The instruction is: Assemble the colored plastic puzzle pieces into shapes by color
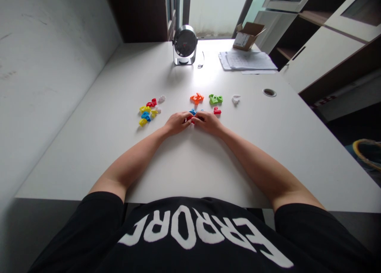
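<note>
My left hand [177,123] and my right hand [209,123] meet at the middle of the white table, fingers closed around small red plastic pieces [193,121]. My fingers hide most of these, so their exact shape is unclear. Just beyond my fingertips lie blue plastic pieces [193,112], partly covered. A single red piece [217,111] rests to the right of my right hand. Farther back are a cluster of orange pieces [197,98], a cluster of green pieces [216,99] and a white piece [236,99].
Left of my hands lies a loose group of yellow [143,122], blue [145,116], red [151,102] and white pieces [162,99]. A small round fan [185,45] stands at the back. Papers [248,61], an open cardboard box [247,37] and a cable hole [269,92] are on the right.
</note>
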Demonstrator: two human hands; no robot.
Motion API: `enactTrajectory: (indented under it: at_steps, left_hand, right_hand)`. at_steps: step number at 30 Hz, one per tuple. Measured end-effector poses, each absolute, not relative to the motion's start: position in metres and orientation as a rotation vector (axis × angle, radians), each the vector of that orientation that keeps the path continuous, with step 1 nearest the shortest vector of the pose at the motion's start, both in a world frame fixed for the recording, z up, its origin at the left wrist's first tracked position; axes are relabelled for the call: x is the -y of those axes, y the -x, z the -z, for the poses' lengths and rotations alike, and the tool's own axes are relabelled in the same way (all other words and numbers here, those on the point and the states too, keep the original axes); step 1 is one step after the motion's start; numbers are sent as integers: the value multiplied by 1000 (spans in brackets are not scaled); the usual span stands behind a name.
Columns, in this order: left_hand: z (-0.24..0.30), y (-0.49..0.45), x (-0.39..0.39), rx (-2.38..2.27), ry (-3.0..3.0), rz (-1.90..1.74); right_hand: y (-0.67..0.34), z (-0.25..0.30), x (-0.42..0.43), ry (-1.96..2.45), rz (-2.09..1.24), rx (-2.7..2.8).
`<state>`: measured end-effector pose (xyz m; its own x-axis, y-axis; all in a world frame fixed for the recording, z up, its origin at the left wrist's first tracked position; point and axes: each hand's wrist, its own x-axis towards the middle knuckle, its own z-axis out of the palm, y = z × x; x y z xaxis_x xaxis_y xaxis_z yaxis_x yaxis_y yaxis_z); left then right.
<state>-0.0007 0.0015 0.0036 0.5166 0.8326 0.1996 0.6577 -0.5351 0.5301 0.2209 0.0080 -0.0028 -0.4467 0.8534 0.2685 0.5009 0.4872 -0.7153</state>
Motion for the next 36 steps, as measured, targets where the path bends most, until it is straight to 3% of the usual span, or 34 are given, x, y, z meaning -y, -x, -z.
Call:
enactTrajectory:
  at_steps: [36]
  left_hand:
    - [-2,1,-2,-1221,-2378,-667]
  right_hand:
    - [-219,4,-8,1114,-709,2092]
